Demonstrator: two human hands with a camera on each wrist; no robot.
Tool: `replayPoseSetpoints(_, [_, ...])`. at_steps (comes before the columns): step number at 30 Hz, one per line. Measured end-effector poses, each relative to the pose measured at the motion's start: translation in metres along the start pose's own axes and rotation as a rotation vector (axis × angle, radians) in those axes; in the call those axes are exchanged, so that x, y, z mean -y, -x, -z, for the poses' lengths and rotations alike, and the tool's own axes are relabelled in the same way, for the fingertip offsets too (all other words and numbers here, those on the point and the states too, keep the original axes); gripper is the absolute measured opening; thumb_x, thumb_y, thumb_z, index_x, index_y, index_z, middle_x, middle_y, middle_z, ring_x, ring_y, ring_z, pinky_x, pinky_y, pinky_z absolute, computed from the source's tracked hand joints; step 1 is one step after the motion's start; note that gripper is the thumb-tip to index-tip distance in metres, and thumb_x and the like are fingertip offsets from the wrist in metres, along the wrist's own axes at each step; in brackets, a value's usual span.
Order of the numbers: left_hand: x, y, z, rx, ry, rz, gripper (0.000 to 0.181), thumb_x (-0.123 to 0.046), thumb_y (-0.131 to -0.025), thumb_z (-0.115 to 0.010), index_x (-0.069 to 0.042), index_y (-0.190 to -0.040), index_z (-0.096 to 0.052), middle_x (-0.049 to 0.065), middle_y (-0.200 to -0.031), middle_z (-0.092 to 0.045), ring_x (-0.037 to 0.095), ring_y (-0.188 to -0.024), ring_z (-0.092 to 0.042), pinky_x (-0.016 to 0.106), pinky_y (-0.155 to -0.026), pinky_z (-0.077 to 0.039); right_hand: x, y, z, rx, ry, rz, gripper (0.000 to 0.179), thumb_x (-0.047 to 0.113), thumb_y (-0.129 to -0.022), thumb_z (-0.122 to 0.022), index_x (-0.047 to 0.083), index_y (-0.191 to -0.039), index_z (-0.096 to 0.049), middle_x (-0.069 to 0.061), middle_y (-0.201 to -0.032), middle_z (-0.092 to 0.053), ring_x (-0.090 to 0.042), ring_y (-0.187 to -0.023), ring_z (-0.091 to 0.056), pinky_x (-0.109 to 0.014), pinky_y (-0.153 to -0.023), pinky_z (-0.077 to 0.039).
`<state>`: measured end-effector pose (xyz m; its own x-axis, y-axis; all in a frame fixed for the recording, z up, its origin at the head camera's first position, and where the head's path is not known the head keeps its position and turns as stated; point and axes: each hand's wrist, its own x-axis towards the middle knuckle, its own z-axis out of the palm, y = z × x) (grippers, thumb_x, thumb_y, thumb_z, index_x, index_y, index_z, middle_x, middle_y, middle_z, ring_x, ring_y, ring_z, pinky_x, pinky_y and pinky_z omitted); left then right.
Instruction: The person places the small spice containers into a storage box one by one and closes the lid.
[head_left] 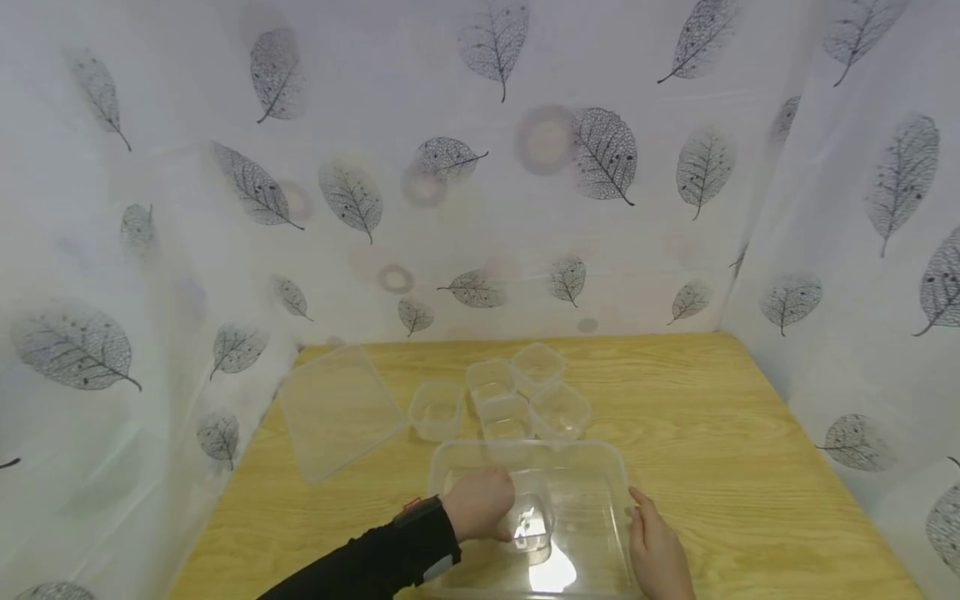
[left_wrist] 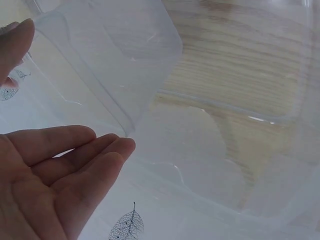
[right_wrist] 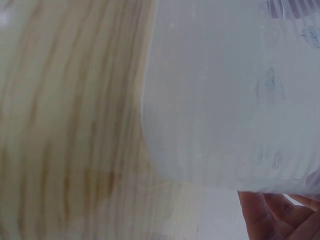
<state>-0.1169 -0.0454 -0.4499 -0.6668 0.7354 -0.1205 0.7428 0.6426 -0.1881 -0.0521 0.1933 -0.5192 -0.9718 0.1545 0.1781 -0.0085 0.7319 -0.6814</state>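
A large clear plastic box (head_left: 592, 475) stands on the wooden table near its front edge. My left hand (head_left: 480, 502) reaches into it and grips a small clear container (head_left: 534, 533) near its rim. In the left wrist view, the thumb (left_wrist: 17, 45) lies on one side of the small container (left_wrist: 125, 45) and the fingers (left_wrist: 110, 150) on the other. My right hand (head_left: 660, 550) rests against the large box's right side with its fingers extended. In the right wrist view, those fingers (right_wrist: 270, 215) show past the clear wall (right_wrist: 215, 100).
Behind the large box stand several small clear containers (head_left: 538, 367), four-sided and close together, with one container (head_left: 437, 408) a little to their left. A flat translucent lid (head_left: 337, 412) lies at the table's left. A leaf-patterned curtain (head_left: 450, 225) encloses the back and sides.
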Motion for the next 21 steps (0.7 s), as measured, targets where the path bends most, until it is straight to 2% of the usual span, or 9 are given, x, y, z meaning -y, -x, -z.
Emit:
replayPoseSetpoints(6, [0.001,-0.006,-0.002,-0.025,0.011,-0.027,0.039,-0.048,-0.061,-0.073,-0.015,-0.055,-0.053,-0.005,-0.069,-0.053,0.007,-0.064,-0.049,0.02,-0.053,-0.044,0.001,0.0,-0.001,-0.009,-0.008,0.008,0.031,0.002,-0.091,-0.036,-0.007,-0.121,-0.043,-0.024,-0.095,-0.06,-0.04,-0.088,-0.057,-0.052,-0.074,-0.043])
replayPoseSetpoints(12, [-0.001,-0.014,-0.006,0.002,0.0,-0.025,0.039,-0.05,-0.062,-0.071,-0.014,-0.06,-0.057,-0.004,-0.075,-0.054,0.008,-0.069,-0.05,0.02,-0.063,-0.044,0.001,0.001,-0.001,-0.023,-0.011,0.028,0.031,0.0,-0.091,-0.038,-0.008,-0.12,-0.044,-0.024,-0.094,-0.061,-0.04,-0.086,-0.057,-0.052,-0.071,-0.044])
replayPoseSetpoints(17, [-0.002,-0.019,-0.004,0.0,0.026,-0.02,0.038,-0.048,-0.063,-0.072,-0.014,-0.061,-0.057,-0.003,-0.076,-0.053,0.01,-0.07,-0.05,0.02,-0.064,-0.044,0.001,0.001,-0.002,-0.038,-0.014,0.044,0.03,0.0,-0.09,-0.038,-0.008,-0.119,-0.045,-0.022,-0.092,-0.061,-0.039,-0.085,-0.057,-0.052,-0.07,-0.044])
replayPoseSetpoints(21, [-0.001,-0.023,-0.004,-0.007,0.045,-0.009,0.042,-0.048,-0.065,-0.071,-0.009,-0.076,-0.062,-0.001,-0.081,-0.054,0.01,-0.073,-0.05,0.02,-0.063,-0.045,0.0,0.0,-0.002,-0.055,-0.019,0.069,0.03,-0.001,-0.09,-0.039,-0.008,-0.118,-0.045,-0.022,-0.091,-0.062,-0.04,-0.084,-0.057,-0.052,-0.069,-0.044])
